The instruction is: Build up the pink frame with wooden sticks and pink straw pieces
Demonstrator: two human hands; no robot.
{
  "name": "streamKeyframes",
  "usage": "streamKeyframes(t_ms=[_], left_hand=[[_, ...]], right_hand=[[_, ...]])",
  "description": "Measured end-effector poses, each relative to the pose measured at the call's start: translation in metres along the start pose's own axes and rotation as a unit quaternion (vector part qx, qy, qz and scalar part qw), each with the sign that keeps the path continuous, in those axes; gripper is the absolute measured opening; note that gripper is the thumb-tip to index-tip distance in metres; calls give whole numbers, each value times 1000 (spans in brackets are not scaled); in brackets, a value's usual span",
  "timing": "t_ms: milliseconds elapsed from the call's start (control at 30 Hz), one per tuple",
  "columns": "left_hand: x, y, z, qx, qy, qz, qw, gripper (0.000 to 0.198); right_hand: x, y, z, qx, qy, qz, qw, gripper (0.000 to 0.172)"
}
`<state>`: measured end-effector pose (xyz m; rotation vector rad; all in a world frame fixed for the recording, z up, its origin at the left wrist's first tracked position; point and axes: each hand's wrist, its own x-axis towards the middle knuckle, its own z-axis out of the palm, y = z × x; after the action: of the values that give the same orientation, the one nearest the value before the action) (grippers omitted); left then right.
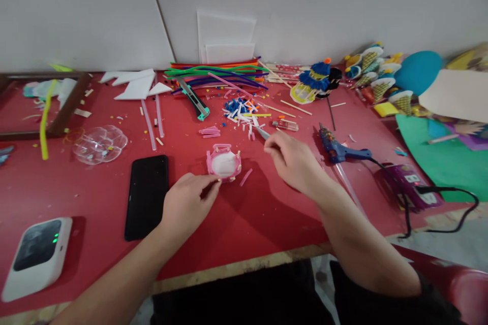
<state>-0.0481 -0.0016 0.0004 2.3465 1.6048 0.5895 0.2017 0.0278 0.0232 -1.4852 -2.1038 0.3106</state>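
Note:
My left hand [192, 200] pinches the near rim of a small pink craft piece [209, 162] with thumb and forefinger. This piece has a round white base, pink strips around it and pale pegs standing on its rim. My right hand [292, 162] is closed on a pointed grey tool [262, 133], likely tweezers; most of it is hidden in the fingers. The tool's tip is at the edge of a pile of short white and blue bits [242, 109]. Short pink strips [210, 132] lie behind the craft piece, and one loose pink strip [246, 177] lies to its right.
A black phone [147, 198] and a white device [38, 259] lie at left. Behind are a utility knife [194, 100] and coloured pipe cleaners [217, 73]. On the right a blue glue gun [339, 147] has a cord running past a purple box [407, 188].

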Motion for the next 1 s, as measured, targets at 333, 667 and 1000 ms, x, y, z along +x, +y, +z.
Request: streamKeyframes(t_ms=[333,667,1000], left_hand=[[0,4,1,7,-20,-20,1000,24],[2,6,1,25,-38,-22,999,25],[3,7,1,21,-55,-30,998,24]], right_hand=[[39,13,4,-40,74,7,996,38],[-2,-5,13,103,-90,-106,985,11],[-9,-8,45,57,-81,-163,982,17]])
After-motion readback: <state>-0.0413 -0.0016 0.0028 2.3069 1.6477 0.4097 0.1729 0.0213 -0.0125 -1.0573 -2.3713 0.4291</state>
